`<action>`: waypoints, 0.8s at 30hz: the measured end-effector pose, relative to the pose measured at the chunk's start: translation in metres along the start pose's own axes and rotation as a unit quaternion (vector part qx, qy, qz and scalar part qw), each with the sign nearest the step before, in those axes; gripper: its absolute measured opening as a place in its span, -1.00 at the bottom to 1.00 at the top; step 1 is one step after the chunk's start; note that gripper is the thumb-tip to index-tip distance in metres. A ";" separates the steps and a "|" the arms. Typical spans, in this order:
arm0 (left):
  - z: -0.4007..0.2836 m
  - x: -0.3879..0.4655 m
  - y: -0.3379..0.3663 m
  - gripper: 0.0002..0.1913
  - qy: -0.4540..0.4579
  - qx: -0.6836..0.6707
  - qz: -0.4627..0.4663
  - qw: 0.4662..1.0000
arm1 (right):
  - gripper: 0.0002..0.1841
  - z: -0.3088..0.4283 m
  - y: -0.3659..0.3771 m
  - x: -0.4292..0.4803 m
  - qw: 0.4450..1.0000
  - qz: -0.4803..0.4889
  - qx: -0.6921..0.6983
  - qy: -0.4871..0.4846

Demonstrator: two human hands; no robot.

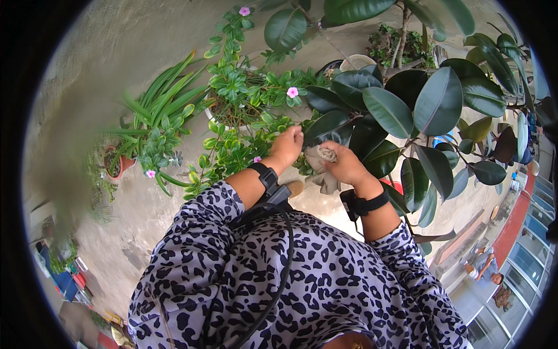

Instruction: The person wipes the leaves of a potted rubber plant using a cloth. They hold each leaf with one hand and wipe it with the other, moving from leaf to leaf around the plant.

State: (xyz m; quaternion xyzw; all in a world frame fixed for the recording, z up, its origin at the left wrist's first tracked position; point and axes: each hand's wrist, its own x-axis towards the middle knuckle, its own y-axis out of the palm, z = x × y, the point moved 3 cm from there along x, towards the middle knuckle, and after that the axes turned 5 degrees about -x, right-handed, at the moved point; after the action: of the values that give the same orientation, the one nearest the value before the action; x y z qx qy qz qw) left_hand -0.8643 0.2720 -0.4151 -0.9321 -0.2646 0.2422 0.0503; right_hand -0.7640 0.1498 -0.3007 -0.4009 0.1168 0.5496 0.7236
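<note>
Bunched in my right hand is a beige cloth, part of it hanging below the fingers. My left hand has its fingers curled together at the tip of a dark green rubber plant leaf, which it appears to pinch; the fingertips are partly hidden. The cloth lies close under that leaf's lower edge. More broad, glossy leaves of the rubber plant spread to the right of my hands. Beside my left hand grows a periwinkle plant with pink flowers.
A white-rimmed pot holds the periwinkle. Further left are a strap-leaved plant and a small terracotta pot. Part of a red container shows behind leaves. A person sits at the far right near windows.
</note>
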 end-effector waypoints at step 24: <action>-0.142 0.123 0.004 -0.78 0.157 0.235 0.162 0.945 | -0.60 -0.060 0.006 0.011 0.996 -0.011 0.010 0.091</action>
State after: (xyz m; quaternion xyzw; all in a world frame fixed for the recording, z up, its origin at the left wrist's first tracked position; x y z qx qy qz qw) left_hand -0.7030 0.3370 -0.3441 -0.9505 -0.0343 0.1526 0.2686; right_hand -0.7491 0.1153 -0.3491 -0.4434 0.1832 0.5019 0.7197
